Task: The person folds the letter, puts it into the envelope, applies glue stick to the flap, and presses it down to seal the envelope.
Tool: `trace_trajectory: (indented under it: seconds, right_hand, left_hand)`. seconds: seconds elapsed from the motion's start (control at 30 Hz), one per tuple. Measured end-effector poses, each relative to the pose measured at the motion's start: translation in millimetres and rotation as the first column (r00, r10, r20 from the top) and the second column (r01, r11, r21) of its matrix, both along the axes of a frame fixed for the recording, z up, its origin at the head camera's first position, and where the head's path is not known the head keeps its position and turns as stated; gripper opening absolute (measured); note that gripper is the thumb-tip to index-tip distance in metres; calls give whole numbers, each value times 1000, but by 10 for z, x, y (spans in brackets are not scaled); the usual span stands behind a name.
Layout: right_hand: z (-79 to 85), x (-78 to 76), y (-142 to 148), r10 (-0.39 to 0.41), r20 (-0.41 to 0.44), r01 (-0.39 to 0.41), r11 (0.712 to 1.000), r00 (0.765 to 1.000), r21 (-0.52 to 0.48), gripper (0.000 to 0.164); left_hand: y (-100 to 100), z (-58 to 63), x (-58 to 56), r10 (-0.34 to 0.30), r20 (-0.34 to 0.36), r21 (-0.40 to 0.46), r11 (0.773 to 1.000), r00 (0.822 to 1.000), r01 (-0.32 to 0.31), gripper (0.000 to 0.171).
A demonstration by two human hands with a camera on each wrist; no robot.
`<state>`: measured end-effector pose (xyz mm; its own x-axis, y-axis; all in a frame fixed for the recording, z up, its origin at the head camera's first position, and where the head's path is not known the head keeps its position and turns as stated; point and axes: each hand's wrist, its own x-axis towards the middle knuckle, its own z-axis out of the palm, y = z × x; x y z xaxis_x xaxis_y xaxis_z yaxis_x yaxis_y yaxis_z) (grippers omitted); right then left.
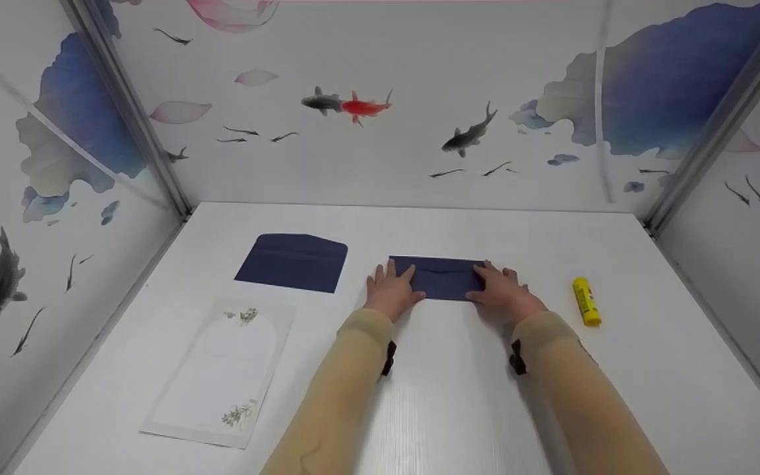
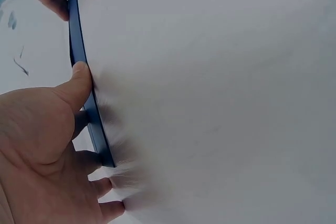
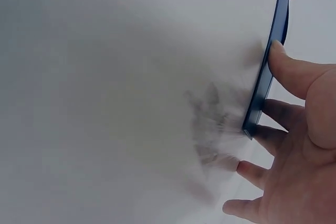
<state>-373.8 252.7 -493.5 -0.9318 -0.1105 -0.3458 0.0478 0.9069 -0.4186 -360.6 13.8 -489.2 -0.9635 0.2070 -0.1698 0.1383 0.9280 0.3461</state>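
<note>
A dark blue envelope (image 1: 447, 280) lies on the white table, with its flap folded over. The left hand (image 1: 391, 291) rests on its left end, fingers spread, some on the paper and some on the tabletop. At the opposite end, the right hand (image 1: 504, 293) presses on the paper with thumb and fingers apart. In the left wrist view the left thumb (image 2: 80, 83) touches the envelope's near edge (image 2: 80, 40). The right wrist view has the right thumb (image 3: 283, 66) on that edge too, which bows up slightly between the hands.
Another dark blue envelope (image 1: 294, 262), its flap unfolded, lies to the back left. In front of it is a pale card sheet (image 1: 218, 369) with printed green sprigs. A yellow glue stick (image 1: 586, 301) lies right of the right hand. Printed panels (image 1: 380, 165) wall the table.
</note>
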Motion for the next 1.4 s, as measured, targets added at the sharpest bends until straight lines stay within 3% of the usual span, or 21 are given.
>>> trace_trajectory:
  seconds: [0.33, 0.57, 0.83, 0.97, 1.13, 1.27, 1.4]
  right_hand:
    - [-39, -17, 24, -88, -32, 82, 983, 996, -166, 90]
    - [-53, -75, 67, -100, -78, 86, 983, 992, -160, 102]
    - [-42, -91, 101, -108, -103, 86, 976, 989, -200, 97]
    - [-15, -102, 89, -138, -114, 109, 967, 984, -229, 92]
    - [9, -108, 20, -182, -165, 137, 958, 969, -252, 82]
    - [36, -87, -110, -222, -259, 136, 941, 940, -310, 69]
    - [81, -40, -321, -240, -352, 94, 918, 905, -385, 57]
  left_hand:
    - [-33, -117, -98, 54, -16, 77, 996, 998, -53, 80]
    - [-24, -153, -126, 84, -21, 82, 993, 996, -82, 94]
    - [-30, -115, -131, 90, -10, 92, 992, 996, -89, 102]
    - [-43, -79, -153, 96, -11, 78, 992, 995, -95, 97]
    - [-126, 13, -192, 143, 19, 123, 982, 990, -144, 88]
    - [-268, 168, -197, 177, 58, 177, 967, 982, -185, 81]
    - [-501, 351, -137, 184, 53, 212, 958, 981, -191, 76]
